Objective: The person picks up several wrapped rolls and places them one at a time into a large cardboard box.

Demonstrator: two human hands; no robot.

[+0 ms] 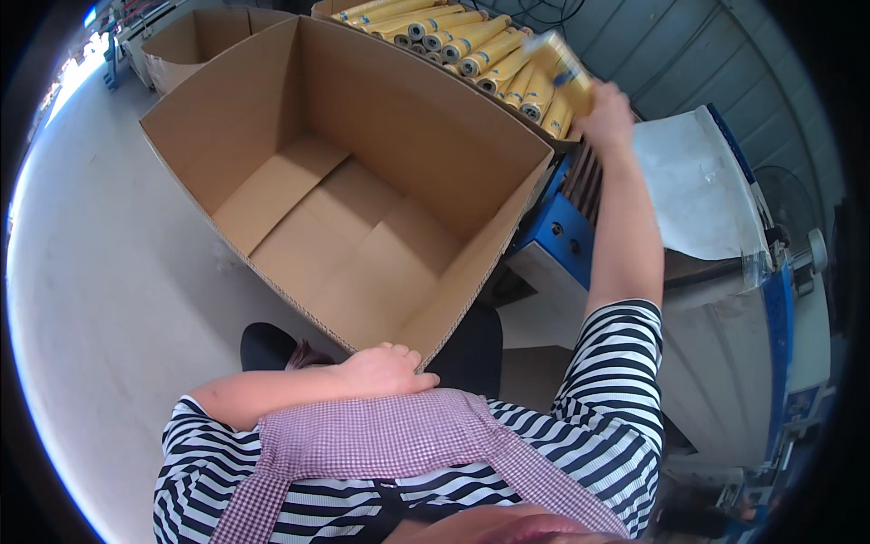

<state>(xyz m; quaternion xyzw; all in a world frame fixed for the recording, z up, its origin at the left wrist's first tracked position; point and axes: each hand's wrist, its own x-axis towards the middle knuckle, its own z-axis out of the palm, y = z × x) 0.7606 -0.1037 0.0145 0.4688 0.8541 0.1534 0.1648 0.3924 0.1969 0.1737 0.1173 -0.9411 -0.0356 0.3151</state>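
Head view: your right hand [605, 118] has its fingers closed around the near end of a yellow-wrapped roll [573, 80], blurred, held above the right end of a cardboard box [568, 142] of stacked rolls [476, 59]; your left hand [388, 370] lies loosely curled at the near corner of the open carton [417, 100], though whether it grips the edge cannot be told; keep the right grasp firm yet gentle, as the wrapping probably creases; raise the roll clear of its neighbours; let the left hand steady the carton.
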